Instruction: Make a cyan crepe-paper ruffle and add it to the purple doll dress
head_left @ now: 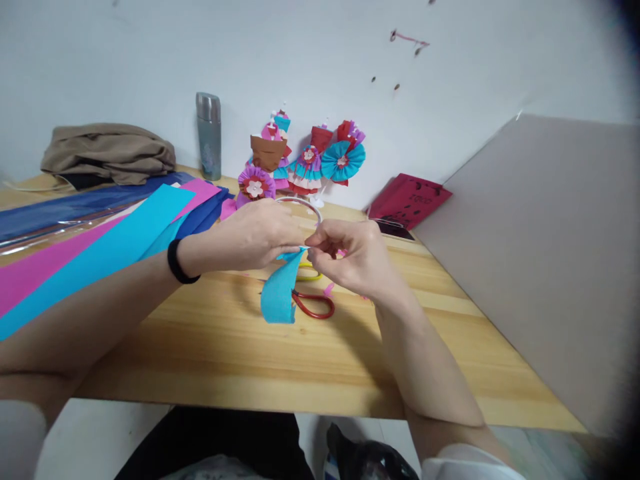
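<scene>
from my remote seat, i see a left hand (263, 230) and a right hand (353, 253) meeting over one bright blue strip (279, 297).

beyond and to the right of the fingers, one magenta-red bag (407, 200) bears dark lettering, too blurred for me to read surely. i count two loops just below the fingertips, a red handle loop (332, 307) and a yellow handle loop (311, 277); beyond, three rosettes (343, 160) and one grey flask (209, 137). the strip looks soft and curved, ragged at a lower corner, hanging below the fingertips. the right thumb and fingers pinch closed at its top edge; the left fingertips are hidden, so i cannot tell their grip.
</scene>
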A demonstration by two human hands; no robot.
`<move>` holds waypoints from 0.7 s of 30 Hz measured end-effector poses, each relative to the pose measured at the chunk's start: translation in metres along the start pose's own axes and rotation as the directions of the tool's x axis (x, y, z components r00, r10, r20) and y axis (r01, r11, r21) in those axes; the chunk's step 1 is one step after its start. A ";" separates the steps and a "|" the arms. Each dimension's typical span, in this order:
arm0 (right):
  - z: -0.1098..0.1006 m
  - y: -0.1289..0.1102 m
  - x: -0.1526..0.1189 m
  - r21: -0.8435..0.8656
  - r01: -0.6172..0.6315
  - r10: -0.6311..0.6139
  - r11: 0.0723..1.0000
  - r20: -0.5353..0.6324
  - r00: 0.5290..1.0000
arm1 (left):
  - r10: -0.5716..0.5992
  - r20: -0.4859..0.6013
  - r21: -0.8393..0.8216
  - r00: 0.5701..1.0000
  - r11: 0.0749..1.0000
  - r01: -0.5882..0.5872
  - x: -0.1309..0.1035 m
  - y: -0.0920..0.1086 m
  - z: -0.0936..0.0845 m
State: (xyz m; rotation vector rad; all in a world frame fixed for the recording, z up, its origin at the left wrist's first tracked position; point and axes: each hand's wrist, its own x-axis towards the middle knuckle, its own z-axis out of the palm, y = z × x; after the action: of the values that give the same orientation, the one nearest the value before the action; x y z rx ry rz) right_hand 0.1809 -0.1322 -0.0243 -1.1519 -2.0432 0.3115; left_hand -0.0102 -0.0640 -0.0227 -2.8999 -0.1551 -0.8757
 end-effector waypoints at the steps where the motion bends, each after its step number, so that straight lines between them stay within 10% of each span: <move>1: 0.001 0.001 0.000 0.008 -0.004 0.004 1.000 -0.001 1.000 | 0.008 0.009 0.002 1.000 1.000 -0.008 0.000 -0.001 0.001; 9: 0.000 0.010 0.003 0.179 -0.102 0.090 0.979 0.072 0.993 | -0.142 0.107 -0.173 0.984 0.972 0.159 -0.004 -0.002 -0.001; 14: -0.002 0.012 0.005 0.290 -0.181 0.145 0.940 0.142 0.979 | -0.233 0.236 -0.527 0.943 0.785 0.326 -0.005 -0.008 0.001; 21: 0.003 0.014 0.007 0.260 -0.198 0.163 0.945 0.148 0.975 | -0.199 0.207 -0.522 0.958 0.806 0.280 -0.007 -0.013 0.009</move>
State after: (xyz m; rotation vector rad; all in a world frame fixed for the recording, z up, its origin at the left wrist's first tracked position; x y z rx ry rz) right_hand 0.1860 -0.1181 -0.0305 -1.1710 -1.9271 0.7510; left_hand -0.0128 -0.0508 -0.0327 -3.5502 -0.3453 -0.8602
